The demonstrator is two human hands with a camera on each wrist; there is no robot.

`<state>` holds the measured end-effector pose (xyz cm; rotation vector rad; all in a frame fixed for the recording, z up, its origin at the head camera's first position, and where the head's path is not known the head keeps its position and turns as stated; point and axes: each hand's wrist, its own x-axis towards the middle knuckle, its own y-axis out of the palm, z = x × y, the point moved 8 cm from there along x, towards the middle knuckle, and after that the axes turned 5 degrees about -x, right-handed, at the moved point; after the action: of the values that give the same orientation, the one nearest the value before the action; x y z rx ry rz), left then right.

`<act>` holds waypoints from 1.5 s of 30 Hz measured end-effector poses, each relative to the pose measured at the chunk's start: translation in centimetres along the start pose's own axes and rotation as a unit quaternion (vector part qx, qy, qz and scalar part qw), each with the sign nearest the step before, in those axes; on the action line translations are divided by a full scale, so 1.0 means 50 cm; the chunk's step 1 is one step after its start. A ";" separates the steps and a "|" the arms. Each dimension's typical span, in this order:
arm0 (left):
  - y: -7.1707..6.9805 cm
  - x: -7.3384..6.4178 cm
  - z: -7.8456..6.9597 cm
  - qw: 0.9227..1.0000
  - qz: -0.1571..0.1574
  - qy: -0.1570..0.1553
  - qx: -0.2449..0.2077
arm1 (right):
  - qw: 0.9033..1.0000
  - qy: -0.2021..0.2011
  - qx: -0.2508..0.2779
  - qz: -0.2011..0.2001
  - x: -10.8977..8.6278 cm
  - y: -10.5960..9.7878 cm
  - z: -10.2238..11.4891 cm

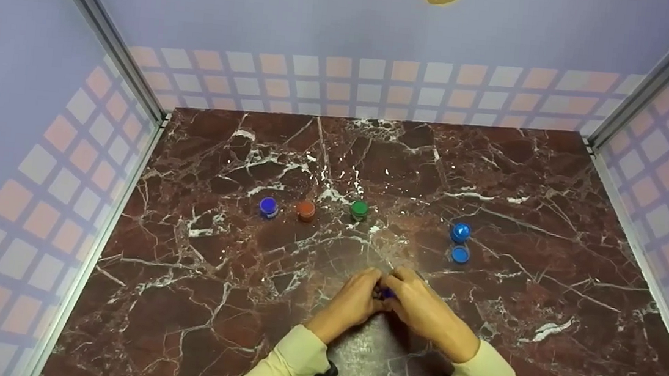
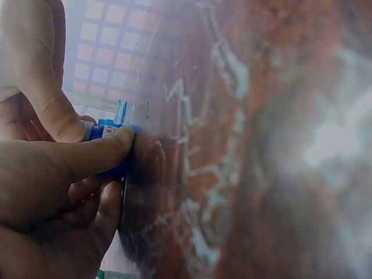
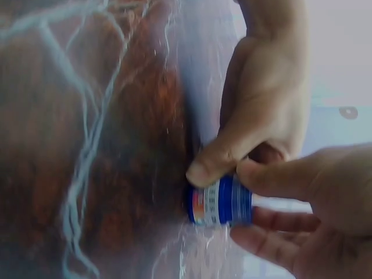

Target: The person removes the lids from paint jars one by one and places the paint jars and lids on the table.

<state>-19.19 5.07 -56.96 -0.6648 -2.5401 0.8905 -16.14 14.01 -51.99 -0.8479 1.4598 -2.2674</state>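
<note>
Between the two hands is a small dark blue paint pot (image 3: pixel 212 203) with a printed label. My left hand (image 1: pixel 351 300) grips the lower body of the pot, its thumb along the label in the right wrist view. On the lid end, the thumb and fingers of my right hand (image 1: pixel 421 304) pinch the pot from the other side. The pot's base is right at the tabletop. In the head view only a sliver of blue shows, as the fingers hide the rest.
On the marbled table (image 1: pixel 222 337) stand a violet-blue pot (image 1: pixel 268 207), an orange-red pot (image 1: pixel 306 211) and a green pot (image 1: pixel 359 210). To the right is a light blue pot (image 1: pixel 461 231), with a blue lid (image 1: pixel 460 255) in front of it. Patterned walls (image 1: pixel 374 26) enclose the table.
</note>
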 end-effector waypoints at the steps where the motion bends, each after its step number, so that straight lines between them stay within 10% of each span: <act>1: 0.000 0.001 -0.001 1.000 0.001 -0.001 0.001 | 1.000 -0.010 0.005 0.007 0.000 -0.001 0.000; 14: 0.002 0.003 -0.004 1.000 -0.001 -0.004 0.007 | 0.994 -0.090 0.040 0.039 0.003 -0.010 0.007; 24: 0.003 0.003 -0.003 1.000 0.005 -0.010 0.006 | 0.994 -0.070 0.076 0.026 -0.006 -0.001 -0.016; 33: -0.001 0.004 0.003 1.000 0.003 -0.015 -0.011 | 0.979 0.043 0.191 -0.055 -0.011 -0.011 -0.061; 39: 0.000 0.003 0.004 1.000 0.000 -0.023 -0.022 | 0.956 0.218 0.128 -0.146 -0.018 -0.032 -0.090; 45: 0.001 -0.001 0.000 1.000 -0.001 -0.020 -0.007 | 0.953 0.284 0.045 -0.093 -0.018 -0.025 -0.060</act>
<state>-19.15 5.09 -57.03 -0.6535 -2.5841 0.8950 -17.25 17.18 -52.06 -0.3190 1.5237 -2.8571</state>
